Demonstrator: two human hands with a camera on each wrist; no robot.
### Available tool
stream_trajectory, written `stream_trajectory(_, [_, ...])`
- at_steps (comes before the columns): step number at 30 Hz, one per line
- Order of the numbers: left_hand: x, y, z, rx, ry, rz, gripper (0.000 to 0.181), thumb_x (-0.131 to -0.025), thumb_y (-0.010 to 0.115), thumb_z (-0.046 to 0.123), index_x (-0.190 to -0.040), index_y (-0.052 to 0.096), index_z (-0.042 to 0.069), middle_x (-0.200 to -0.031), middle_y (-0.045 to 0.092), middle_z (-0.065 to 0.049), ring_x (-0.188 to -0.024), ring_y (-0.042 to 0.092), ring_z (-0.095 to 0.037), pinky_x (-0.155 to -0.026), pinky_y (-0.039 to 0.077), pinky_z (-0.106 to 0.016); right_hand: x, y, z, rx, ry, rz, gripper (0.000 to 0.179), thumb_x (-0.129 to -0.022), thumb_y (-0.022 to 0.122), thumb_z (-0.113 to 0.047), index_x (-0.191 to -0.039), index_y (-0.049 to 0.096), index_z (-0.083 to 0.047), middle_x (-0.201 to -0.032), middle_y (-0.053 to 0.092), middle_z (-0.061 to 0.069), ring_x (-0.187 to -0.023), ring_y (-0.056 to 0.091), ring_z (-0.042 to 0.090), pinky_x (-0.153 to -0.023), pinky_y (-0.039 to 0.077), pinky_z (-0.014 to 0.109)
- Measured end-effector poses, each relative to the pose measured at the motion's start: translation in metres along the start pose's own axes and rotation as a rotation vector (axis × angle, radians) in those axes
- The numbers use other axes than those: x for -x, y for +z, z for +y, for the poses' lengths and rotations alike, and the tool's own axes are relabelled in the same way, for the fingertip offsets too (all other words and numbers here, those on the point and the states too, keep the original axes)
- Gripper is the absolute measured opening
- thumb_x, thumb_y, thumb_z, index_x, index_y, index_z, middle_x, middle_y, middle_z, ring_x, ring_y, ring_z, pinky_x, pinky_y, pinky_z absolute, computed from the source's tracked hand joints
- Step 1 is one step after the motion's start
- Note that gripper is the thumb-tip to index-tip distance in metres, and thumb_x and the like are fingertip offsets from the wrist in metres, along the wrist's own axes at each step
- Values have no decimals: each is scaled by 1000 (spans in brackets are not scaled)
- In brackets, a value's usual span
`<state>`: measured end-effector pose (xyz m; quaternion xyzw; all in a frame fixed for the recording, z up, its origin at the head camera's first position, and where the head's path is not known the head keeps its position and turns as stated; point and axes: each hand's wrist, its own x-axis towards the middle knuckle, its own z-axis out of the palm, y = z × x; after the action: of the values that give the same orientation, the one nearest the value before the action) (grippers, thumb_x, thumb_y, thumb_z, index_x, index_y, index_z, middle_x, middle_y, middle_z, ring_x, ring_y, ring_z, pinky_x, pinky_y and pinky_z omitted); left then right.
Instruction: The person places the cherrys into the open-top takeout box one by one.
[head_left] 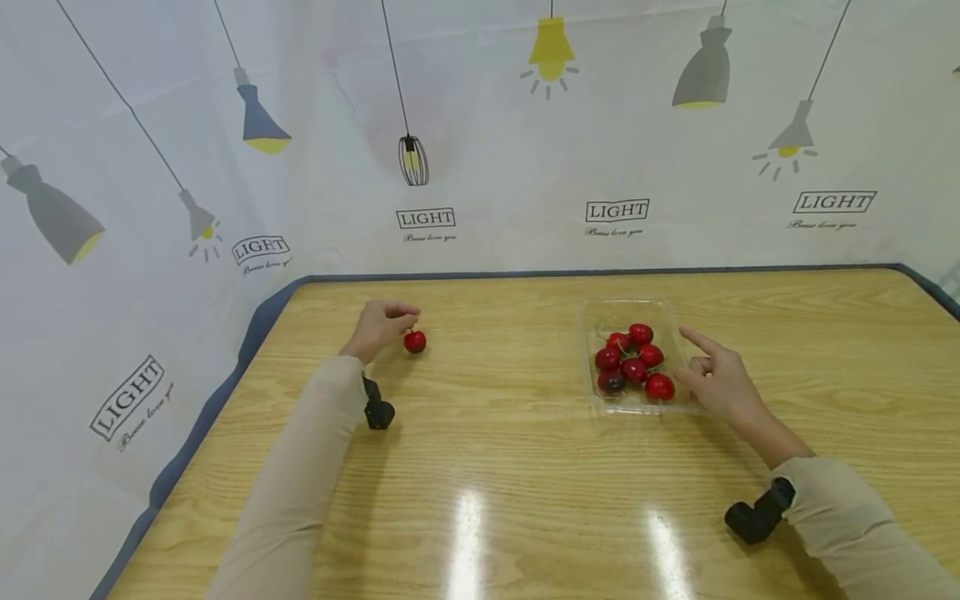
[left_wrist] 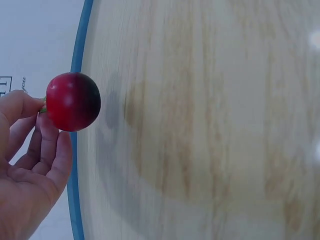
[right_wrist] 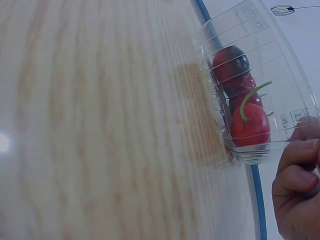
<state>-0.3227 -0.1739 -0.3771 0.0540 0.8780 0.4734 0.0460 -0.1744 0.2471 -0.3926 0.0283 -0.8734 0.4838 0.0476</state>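
My left hand point(head_left: 381, 327) pinches a red cherry point(head_left: 415, 342) by its stem between thumb and fingertips, at the table's left side. In the left wrist view the cherry point(left_wrist: 73, 102) hangs beyond the fingertips, with a shadow on the wood apart from it. My right hand point(head_left: 722, 382) holds the right side of a clear plastic box point(head_left: 592, 407), with the index finger stretched toward its far corner. Several dark and bright red cherries point(head_left: 633, 371) lie inside, some with green stems. In the right wrist view a fingertip shows through the box wall point(right_wrist: 280, 60).
The wooden table point(head_left: 480, 467) has a blue-grey edge. Behind it hangs a white cloth point(head_left: 495, 150) printed with lamps and lettering. Each wrist carries a small black camera point(head_left: 378, 414).
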Motion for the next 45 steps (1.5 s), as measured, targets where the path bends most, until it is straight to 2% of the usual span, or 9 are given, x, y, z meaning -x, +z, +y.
stream_trajectory(3, [1,3,2,1,2,5,25,-86,56,10,-108,62,-2,-105,60,-17,-86,53,-20,-72,44,-27,0,0,0,-3,-5,1,59,-84,46,0,-138,22,4,-52,31,-6,-45,29,7,-43,32,24])
stream_trajectory(8, [3,7,5,-3,5,4,25,-86,56,12,-108,62,1,-108,59,-14,-95,53,-22,-80,43,-31,0,0,0,-6,-3,-3,59,-84,47,0,-138,22,4,-51,31,-6,-45,29,7,-43,32,24])
stream_trajectory(18, [8,10,11,5,105,-25,29,-87,57,18,-111,61,1,-105,60,-13,-92,52,-23,-78,43,-33,0,0,-1,-3,11,-9,60,-84,47,0,-138,21,3,-52,32,-5,-45,30,7,-43,32,24])
stream_trajectory(23, [9,17,13,67,141,-56,30,-87,57,16,-110,59,-3,-101,59,-19,-90,54,-28,-79,44,-39,0,0,0,-5,-2,-5,59,-84,47,0,-138,22,4,-51,32,-6,-45,29,7,-43,32,24])
stream_trajectory(28, [11,26,18,108,165,-78,27,-86,58,13,-107,60,-4,-95,60,-16,-84,55,-26,-79,43,-47,0,0,1,2,-2,-3,59,-84,47,0,-138,22,3,-51,32,-6,-45,30,7,-43,32,24])
stream_trajectory(33, [14,35,25,99,189,-94,27,-85,60,15,-105,61,-3,-94,62,-11,-81,56,-21,-76,44,-43,0,0,1,23,4,1,59,-84,47,-1,-138,22,3,-52,32,-5,-46,30,8,-43,32,24])
stream_trajectory(39, [17,42,31,71,199,-142,28,-85,60,17,-105,61,-2,-98,61,-8,-86,55,-19,-72,43,-29,-1,0,1,19,-17,5,58,-84,47,-1,-137,23,4,-51,32,-5,-45,30,7,-43,33,24])
stream_trajectory(45, [18,49,36,73,223,-180,27,-85,60,17,-104,61,-2,-95,62,-7,-83,56,-18,-71,44,-30,-1,0,2,18,-12,1,58,-85,47,-1,-138,22,3,-51,33,-5,-45,30,7,-43,33,24])
